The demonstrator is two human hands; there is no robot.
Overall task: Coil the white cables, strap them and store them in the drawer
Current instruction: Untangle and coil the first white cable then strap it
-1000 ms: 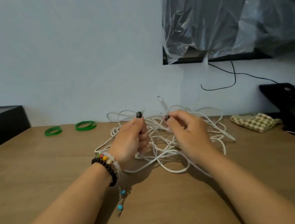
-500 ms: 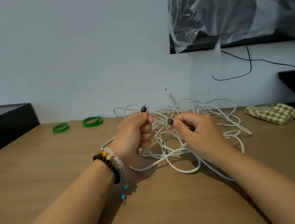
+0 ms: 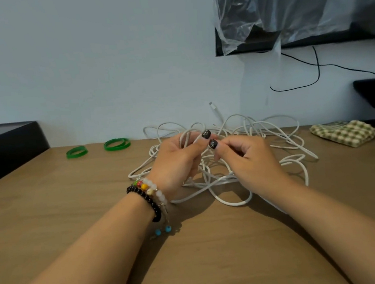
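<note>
Cables (image 3: 221,180) in a sprawling tangle, one plug end (image 3: 212,105) upward, strands pinched by both hands (image 3: 179,161) (image 3: 251,160).

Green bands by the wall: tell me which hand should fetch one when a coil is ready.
Left. The green bands lie on the table's left side, nearer the left hand. The right hand would have to cross over the white cables. Both hands grip cable now, so one must let go first.

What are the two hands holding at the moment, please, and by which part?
Both hold the white cables: the left hand grips raised loops above the tangle, and the right hand pinches a strand beside it.
</note>
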